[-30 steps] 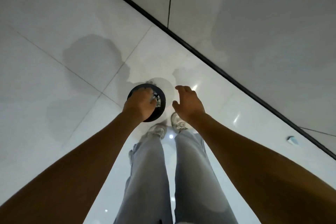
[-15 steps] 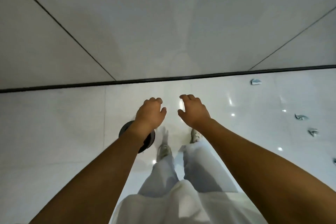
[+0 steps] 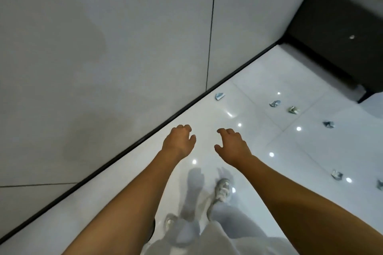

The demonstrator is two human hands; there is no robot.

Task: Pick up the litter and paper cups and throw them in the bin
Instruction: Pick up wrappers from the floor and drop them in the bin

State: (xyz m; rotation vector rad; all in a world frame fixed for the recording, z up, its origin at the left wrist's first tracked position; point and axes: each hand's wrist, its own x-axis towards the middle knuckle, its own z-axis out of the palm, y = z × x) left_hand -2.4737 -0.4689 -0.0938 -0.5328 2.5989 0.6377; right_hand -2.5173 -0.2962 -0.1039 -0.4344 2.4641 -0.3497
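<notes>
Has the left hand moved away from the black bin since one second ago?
Yes. The left hand has left the bin, now behind the left forearm, and hangs ahead over the floor.

left arm: bare forearm point(image 3: 132, 198), stretched forward from lower left, palm down
left hand point(image 3: 179, 143): empty, fingers loosely curled, thumb pointing inward
right arm: bare forearm point(image 3: 290, 198), stretched forward from lower right, palm down
right hand point(image 3: 233, 144): empty, fingers loosely curled, thumb apart from them
spacing: hands level, near each other, not touching

litter scraps point(image 3: 274, 103) on floor point(image 3: 259, 151) right of wall point(image 3: 103, 47), sofa point(image 3: 331, 37) behind
</notes>
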